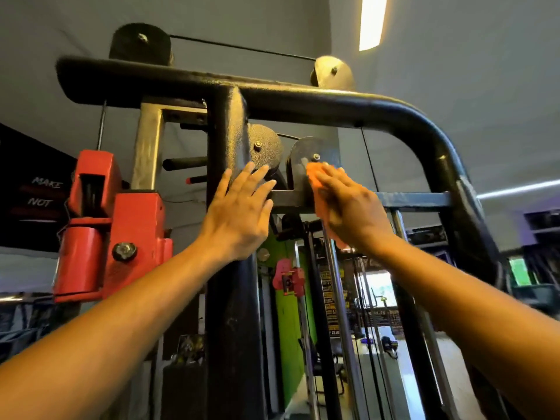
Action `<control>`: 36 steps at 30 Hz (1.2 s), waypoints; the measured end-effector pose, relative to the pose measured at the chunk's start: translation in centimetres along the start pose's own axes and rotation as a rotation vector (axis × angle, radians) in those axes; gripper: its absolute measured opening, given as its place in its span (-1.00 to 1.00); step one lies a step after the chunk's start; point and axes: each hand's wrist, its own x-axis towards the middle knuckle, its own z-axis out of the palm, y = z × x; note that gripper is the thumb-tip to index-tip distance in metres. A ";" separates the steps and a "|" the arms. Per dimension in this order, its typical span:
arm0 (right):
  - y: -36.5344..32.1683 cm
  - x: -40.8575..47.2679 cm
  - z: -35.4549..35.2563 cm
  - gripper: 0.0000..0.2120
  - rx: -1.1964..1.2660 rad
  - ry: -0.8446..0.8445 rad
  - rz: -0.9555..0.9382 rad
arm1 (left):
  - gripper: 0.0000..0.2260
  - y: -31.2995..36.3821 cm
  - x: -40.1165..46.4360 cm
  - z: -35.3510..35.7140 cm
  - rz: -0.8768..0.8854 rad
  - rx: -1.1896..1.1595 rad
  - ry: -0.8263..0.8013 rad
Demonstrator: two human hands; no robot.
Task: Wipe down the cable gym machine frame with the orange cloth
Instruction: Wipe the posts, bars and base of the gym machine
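The black cable machine frame (pixel 333 104) rises in front of me, with a thick upright post (pixel 230 313) in the middle and a curved top bar. My right hand (pixel 348 207) presses the orange cloth (pixel 313 175) flat against a pulley bracket (pixel 306 153) just under the top bar; most of the cloth is hidden beneath the palm. My left hand (pixel 239 213) rests with straight, spread fingers on the upright post next to the left pulley wheel (pixel 263 147).
A red carriage block (pixel 112 225) is clamped to a post at the left. Two more pulleys (pixel 141 43) sit on top of the frame. Chrome guide rods (pixel 339 298) and cables run down at the right. A green pillar (pixel 286 313) stands behind.
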 end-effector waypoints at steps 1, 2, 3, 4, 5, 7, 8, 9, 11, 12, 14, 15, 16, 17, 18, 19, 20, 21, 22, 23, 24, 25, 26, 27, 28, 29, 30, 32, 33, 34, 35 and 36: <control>0.3 1.1 -0.5 -0.44 0.025 0.042 0.037 | -0.46 0.4 0.6 -0.2 -0.003 0.001 -0.027; 0.6 2.2 -0.7 -0.45 0.043 0.090 0.074 | -0.46 0.8 1.4 -0.3 -0.016 -0.011 -0.047; 0.8 3.4 -0.7 -0.45 0.046 0.131 0.112 | -0.47 1.2 2.4 -0.4 -0.033 -0.025 -0.054; 1.0 4.3 -0.2 -0.44 0.031 0.148 0.147 | -0.48 1.6 3.4 -0.4 -0.047 -0.032 -0.050; 1.1 4.9 0.4 -0.41 0.021 0.133 0.163 | -0.50 1.9 4.5 -0.3 -0.054 -0.028 -0.038; 0.9 4.5 2.8 -0.35 0.015 0.003 0.129 | -0.50 2.0 6.3 -0.1 -0.063 -0.004 -0.038; 0.9 3.7 4.1 -0.33 0.000 -0.040 0.086 | -0.50 1.8 7.2 0.1 -0.075 0.011 -0.036; 1.3 2.8 5.0 -0.34 -0.017 -0.048 0.044 | -0.50 1.7 7.9 0.5 -0.087 0.031 -0.038; 1.9 2.0 5.7 -0.37 0.011 -0.035 0.013 | -0.47 1.3 8.5 0.8 -0.094 0.079 -0.044; 2.2 2.1 5.6 -0.38 0.028 -0.032 0.021 | -0.45 1.3 8.4 0.9 -0.093 0.106 -0.043; 2.7 3.9 5.5 -0.38 0.034 -0.027 0.046 | -0.45 1.6 8.2 1.1 -0.074 0.145 -0.050; 2.8 5.4 5.5 -0.37 0.045 -0.034 0.057 | -0.48 1.6 8.0 1.2 -0.063 0.160 -0.050; 2.8 6.9 5.4 -0.37 0.056 -0.036 0.069 | -0.49 1.7 7.8 1.2 -0.061 0.169 -0.048; 2.8 7.9 5.4 -0.37 0.061 -0.031 0.082 | -0.50 1.8 7.6 1.2 -0.067 0.171 -0.043; 2.7 8.5 5.5 -0.37 0.056 -0.019 0.084 | -0.49 1.7 7.6 1.3 -0.072 0.180 -0.038; 2.6 8.5 5.5 -0.37 0.055 -0.001 0.071 | -0.48 1.7 7.7 1.3 -0.070 0.184 -0.038; 2.7 7.6 5.4 -0.36 0.056 0.006 0.041 | -0.47 1.7 7.7 1.3 -0.060 0.186 -0.043; 2.8 6.1 5.4 -0.36 0.050 0.000 0.000 | -0.46 1.6 7.7 1.3 -0.050 0.189 -0.048; 3.2 4.4 5.4 -0.36 0.037 -0.011 -0.047 | -0.45 1.5 7.6 1.3 -0.048 0.193 -0.053; 3.8 2.9 5.5 -0.36 0.026 -0.032 -0.082 | -0.43 1.6 7.6 1.3 -0.052 0.197 -0.060; 4.4 2.2 5.4 -0.36 0.010 -0.052 -0.103 | -0.40 1.7 7.6 1.2 -0.053 0.199 -0.070; 5.0 2.4 5.4 -0.36 0.004 -0.066 -0.110 | -0.38 1.8 7.7 1.2 -0.052 0.200 -0.083; 5.3 3.4 5.2 -0.37 0.001 -0.071 -0.104 | -0.37 1.9 7.6 1.0 -0.055 0.196 -0.090; 5.1 4.8 5.2 -0.37 0.000 -0.072 -0.088 | -0.36 1.9 7.6 0.9 -0.058 0.188 -0.094; 4.8 6.3 5.2 -0.36 0.003 -0.071 -0.064 | -0.36 1.9 7.5 0.8 -0.057 0.181 -0.097; 4.4 7.4 5.3 -0.36 0.010 -0.067 -0.039 | -0.36 2.0 7.5 0.7 -0.056 0.177 -0.098; 4.0 8.0 5.4 -0.35 0.015 -0.057 -0.018 | -0.36 2.0 7.4 0.7 -0.058 0.178 -0.101; 3.3 7.2 5.6 -0.34 0.011 -0.028 -0.024 | -0.37 2.1 7.6 0.6 -0.062 0.182 -0.101; 3.2 5.9 5.7 -0.35 0.012 -0.027 -0.051 | -0.37 2.1 7.6 0.6 -0.061 0.184 -0.103; 3.3 4.5 5.8 -0.35 0.012 -0.036 -0.088 | -0.37 2.2 7.6 0.6 -0.063 0.189 -0.103; 3.7 3.2 5.8 -0.36 0.013 -0.052 -0.117 | -0.36 2.2 7.5 0.5 -0.063 0.194 -0.103; 4.2 2.3 5.6 -0.37 0.010 -0.068 -0.135 | -0.36 2.2 7.4 0.5 -0.061 0.199 -0.103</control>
